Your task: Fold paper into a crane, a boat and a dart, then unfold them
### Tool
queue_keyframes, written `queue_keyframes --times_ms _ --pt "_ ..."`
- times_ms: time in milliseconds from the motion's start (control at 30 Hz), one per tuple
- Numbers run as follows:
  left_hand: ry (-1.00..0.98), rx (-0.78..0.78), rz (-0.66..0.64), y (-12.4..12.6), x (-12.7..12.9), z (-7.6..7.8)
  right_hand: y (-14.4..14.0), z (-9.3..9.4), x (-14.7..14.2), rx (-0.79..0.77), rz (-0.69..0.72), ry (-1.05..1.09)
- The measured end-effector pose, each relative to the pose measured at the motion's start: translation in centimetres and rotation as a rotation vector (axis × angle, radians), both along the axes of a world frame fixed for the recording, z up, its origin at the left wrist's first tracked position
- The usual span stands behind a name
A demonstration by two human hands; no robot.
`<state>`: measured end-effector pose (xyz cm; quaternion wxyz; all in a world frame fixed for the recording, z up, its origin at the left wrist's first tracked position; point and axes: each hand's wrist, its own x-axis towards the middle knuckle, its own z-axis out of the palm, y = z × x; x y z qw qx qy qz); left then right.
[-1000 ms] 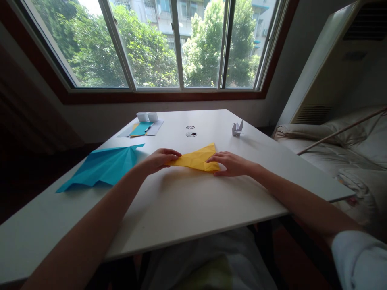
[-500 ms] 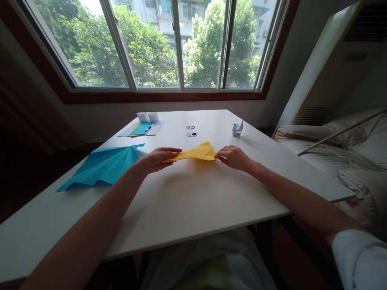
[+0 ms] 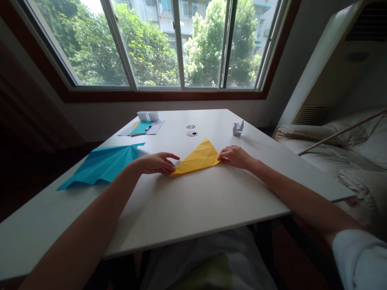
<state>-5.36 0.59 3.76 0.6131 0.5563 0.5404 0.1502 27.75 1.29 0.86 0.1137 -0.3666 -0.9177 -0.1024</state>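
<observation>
A yellow sheet of origami paper [image 3: 198,158], folded into a triangle and marked with creases, lies on the white table in front of me. My left hand [image 3: 159,163] is open at its left corner, the index finger lifted and the lower fingertips touching the edge. At the right corner, the fingers of my right hand [image 3: 234,156] are closed on the paper. To the left, beyond my left forearm, a large creased blue sheet of paper [image 3: 102,165] rests on the tabletop, partly covered by the wrist.
Behind, a white paper crane [image 3: 238,128] stands at the right of the table [image 3: 193,213]. Far left are two small white containers [image 3: 148,116], stacked coloured papers [image 3: 142,127] and a pen [image 3: 149,127]. Round cable-hole covers [image 3: 192,133] sit in the middle. A sofa [image 3: 326,141] stands at right.
The yellow paper's left side has come down and towards me, so it now lies flatter as a triangle. My left hand has loosened its hold and spread its fingers; the right has barely moved.
</observation>
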Motion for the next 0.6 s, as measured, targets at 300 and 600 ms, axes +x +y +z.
queue_keyframes --times_ms 300,600 --pt "0.015 -0.024 0.007 -0.2 0.41 0.32 0.13 0.03 -0.16 -0.029 -0.033 -0.026" --pt "0.124 0.061 -0.052 -0.44 0.73 0.42 0.03 0.45 -0.25 -0.068 0.001 -0.057"
